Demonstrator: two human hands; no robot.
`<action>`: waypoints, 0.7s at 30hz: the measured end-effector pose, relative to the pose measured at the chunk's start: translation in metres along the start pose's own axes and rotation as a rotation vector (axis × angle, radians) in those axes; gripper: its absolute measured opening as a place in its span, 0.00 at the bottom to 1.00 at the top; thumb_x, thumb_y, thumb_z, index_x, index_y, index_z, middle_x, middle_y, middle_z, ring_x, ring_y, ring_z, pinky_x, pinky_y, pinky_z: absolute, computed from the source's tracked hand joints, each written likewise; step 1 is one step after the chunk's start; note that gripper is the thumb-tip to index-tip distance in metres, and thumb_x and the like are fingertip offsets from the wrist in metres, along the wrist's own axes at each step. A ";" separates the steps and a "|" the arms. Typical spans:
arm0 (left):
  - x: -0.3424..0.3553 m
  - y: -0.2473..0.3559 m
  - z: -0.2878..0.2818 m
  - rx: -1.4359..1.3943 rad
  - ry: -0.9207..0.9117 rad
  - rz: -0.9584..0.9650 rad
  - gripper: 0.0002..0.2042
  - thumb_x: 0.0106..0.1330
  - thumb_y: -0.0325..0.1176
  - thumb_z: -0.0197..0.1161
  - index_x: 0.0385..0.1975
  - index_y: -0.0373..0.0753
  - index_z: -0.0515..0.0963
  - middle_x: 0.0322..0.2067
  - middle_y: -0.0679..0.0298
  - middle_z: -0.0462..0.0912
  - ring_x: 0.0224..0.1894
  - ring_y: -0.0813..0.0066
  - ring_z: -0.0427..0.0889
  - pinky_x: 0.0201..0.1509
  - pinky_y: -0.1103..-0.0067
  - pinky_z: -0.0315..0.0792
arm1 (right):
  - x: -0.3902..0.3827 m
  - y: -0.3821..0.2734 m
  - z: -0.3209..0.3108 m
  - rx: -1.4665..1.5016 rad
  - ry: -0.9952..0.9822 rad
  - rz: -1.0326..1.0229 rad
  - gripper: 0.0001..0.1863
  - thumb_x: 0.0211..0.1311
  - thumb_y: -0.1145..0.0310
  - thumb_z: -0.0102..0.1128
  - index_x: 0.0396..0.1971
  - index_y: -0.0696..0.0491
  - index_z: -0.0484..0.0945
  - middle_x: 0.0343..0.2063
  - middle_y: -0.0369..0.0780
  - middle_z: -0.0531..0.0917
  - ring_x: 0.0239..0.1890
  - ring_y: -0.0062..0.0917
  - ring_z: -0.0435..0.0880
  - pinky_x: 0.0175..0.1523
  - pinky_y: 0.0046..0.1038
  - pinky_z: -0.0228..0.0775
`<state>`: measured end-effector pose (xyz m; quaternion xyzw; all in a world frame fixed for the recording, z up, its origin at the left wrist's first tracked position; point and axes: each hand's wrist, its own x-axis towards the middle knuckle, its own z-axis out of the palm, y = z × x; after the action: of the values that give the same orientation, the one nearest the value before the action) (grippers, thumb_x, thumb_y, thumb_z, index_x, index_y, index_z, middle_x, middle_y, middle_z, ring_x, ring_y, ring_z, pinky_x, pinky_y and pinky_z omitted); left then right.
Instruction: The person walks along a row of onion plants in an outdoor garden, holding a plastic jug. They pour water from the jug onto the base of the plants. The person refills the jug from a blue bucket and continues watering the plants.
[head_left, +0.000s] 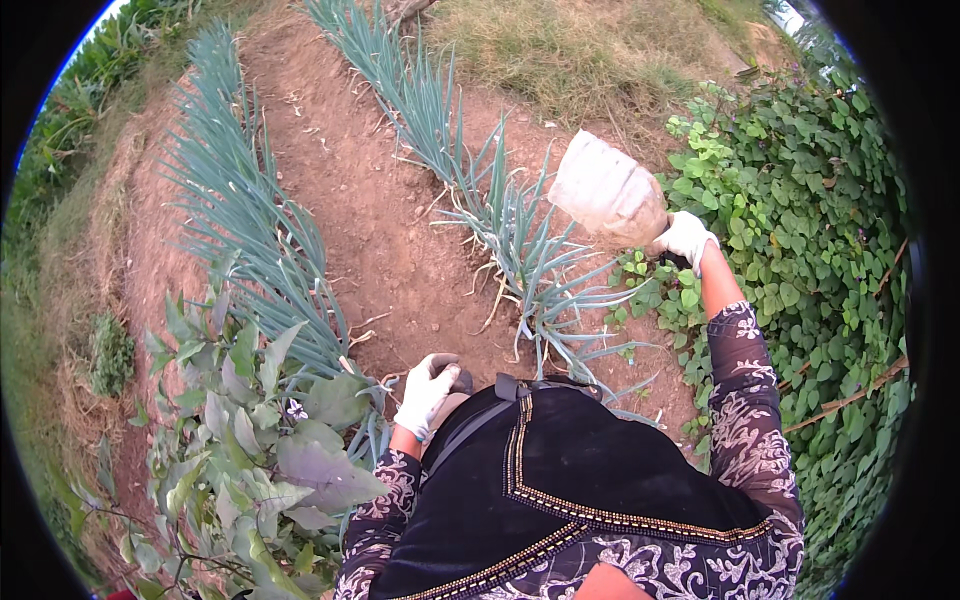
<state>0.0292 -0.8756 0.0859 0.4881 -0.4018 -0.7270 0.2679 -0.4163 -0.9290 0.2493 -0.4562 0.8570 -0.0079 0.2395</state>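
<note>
My right hand (685,241), in a white glove, is stretched out to the right and closed on the narrow end of a whitish, translucent plastic scoop (608,188) that looks like a cut-off jug. Its wide side points up and left, above the soil beside a row of green onions (535,275). My left hand (428,392), in a white glove with grey on the fingers, rests close to my waist at the dark clothing. Its fingers are curled; whether anything is inside them is hidden.
A second row of green onions (240,200) runs along the left, with a bare soil furrow (385,240) between the rows. A broad-leaved plant (260,450) grows at the lower left. Dense climbing vines (820,230) stand at the right. Dry grass (590,50) lies at the back.
</note>
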 end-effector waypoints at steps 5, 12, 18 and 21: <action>0.012 -0.004 -0.004 0.066 -0.002 0.044 0.11 0.59 0.26 0.56 0.40 0.30 0.73 0.31 0.62 0.78 0.31 0.79 0.77 0.37 0.82 0.73 | 0.001 0.004 -0.007 -0.042 0.039 0.015 0.29 0.22 0.59 0.71 0.31 0.60 0.79 0.27 0.42 0.82 0.28 0.28 0.80 0.37 0.24 0.70; 0.016 0.004 -0.004 -0.050 -0.066 -0.026 0.11 0.59 0.25 0.55 0.40 0.29 0.72 0.29 0.61 0.78 0.29 0.79 0.76 0.34 0.82 0.73 | -0.009 -0.005 -0.014 -0.015 0.059 0.003 0.27 0.22 0.59 0.70 0.29 0.58 0.80 0.27 0.41 0.82 0.28 0.27 0.79 0.38 0.24 0.70; 0.019 0.007 -0.001 -0.040 -0.077 -0.047 0.10 0.60 0.24 0.54 0.41 0.28 0.71 0.28 0.61 0.78 0.29 0.78 0.76 0.34 0.82 0.73 | -0.011 -0.005 -0.010 -0.056 0.103 0.010 0.29 0.22 0.60 0.69 0.33 0.59 0.79 0.28 0.39 0.82 0.28 0.25 0.78 0.38 0.23 0.70; 0.019 0.011 0.000 -0.038 -0.097 -0.053 0.10 0.60 0.24 0.54 0.40 0.28 0.72 0.29 0.61 0.78 0.29 0.78 0.77 0.34 0.82 0.73 | -0.022 -0.004 -0.005 -0.017 0.094 0.014 0.30 0.21 0.58 0.68 0.33 0.59 0.78 0.28 0.41 0.82 0.28 0.26 0.78 0.39 0.23 0.70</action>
<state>0.0222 -0.8970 0.0859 0.4575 -0.3876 -0.7641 0.2381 -0.4050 -0.9152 0.2634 -0.4513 0.8706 -0.0204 0.1949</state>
